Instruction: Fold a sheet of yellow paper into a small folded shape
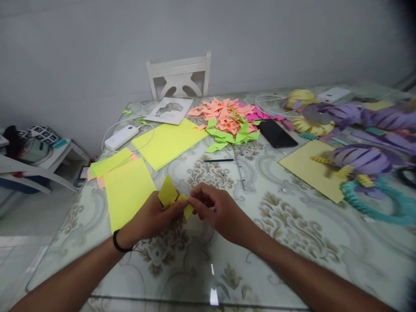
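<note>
A small folded piece of yellow paper (pixel 168 193) is held up over the near middle of the table. My left hand (pixel 156 219) grips it from the left, with the thumb laid across it. At its right end, the thumb and forefinger of my right hand (pixel 216 210) pinch the paper's edge. Just beyond my left hand lies a yellow paper sheet (pixel 128 188). Folded orange paper pieces (pixel 224 112) and green ones (pixel 234 136) are heaped farther back.
A larger yellow stack (pixel 169 141), a white power bank (pixel 121 137) and a white cut-out sheet (pixel 170 110) lie back left. Near the middle are a dark pencil (pixel 219 160) and a clear ruler (pixel 239 169). Rightward are a black phone (pixel 277 133) and purple paper crafts (pixel 360 158).
</note>
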Demonstrator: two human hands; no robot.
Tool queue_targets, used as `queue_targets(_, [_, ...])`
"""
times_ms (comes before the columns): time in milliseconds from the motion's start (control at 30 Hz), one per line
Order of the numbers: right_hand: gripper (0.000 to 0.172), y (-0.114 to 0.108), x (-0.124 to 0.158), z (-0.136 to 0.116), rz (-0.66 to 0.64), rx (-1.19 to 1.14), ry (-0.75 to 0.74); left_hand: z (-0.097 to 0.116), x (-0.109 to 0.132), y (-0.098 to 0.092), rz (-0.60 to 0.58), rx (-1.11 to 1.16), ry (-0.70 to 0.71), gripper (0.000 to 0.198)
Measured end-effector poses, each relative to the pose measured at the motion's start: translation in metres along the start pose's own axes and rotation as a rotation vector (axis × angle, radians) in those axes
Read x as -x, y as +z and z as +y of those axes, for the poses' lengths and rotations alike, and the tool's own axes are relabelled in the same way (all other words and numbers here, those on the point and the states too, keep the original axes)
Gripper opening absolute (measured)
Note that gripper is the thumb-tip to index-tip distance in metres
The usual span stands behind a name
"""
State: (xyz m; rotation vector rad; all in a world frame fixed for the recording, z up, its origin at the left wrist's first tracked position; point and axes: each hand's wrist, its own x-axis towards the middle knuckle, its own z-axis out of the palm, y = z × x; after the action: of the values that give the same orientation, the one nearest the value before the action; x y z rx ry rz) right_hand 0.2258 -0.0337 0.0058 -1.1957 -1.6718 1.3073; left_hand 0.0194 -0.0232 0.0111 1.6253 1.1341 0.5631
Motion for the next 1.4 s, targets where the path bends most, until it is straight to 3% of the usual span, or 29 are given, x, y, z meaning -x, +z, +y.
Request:
queue_targets(233, [0.031,-0.0006,-0.0062,0.0058,-0.035,-0.245,0.125,-0.0018,-0.0012,0.0010,0.030,0.049,0.045,0.043])
queue_targets(433, [0.036,-0.0020,-0.0058,0.0050,-0.086,-0.301,0.137,-0.0026,-0.0010,0.0017,0.032,0.045,0.035,0.045])
queue_targets(767, [0.030,-0.0028,-0.0042,0.0054,-0.121,-0.271,0.090,-0.0049,0.0007,0.0005,0.017,0.046,0.033,0.043])
queue_targets(933, [0.021,-0.0021,-0.0019,0.0008,-0.092,-0.154,-0.005,-0.0001,0.0013,-0.0037,0.003,-0.018,0.029,0.043])
queue_targets(1133, [0.019,-0.0020,-0.0011,-0.0013,-0.058,-0.044,-0.034,0.0027,0.0031,-0.0017,-0.134,-0.068,-0.012,0.040])
queue_targets(1400, [0.012,-0.0045,-0.0032,0.0012,-0.073,-0.070,-0.004,-0.0021,0.0016,-0.0013,-0.166,-0.123,-0.025,0.036])
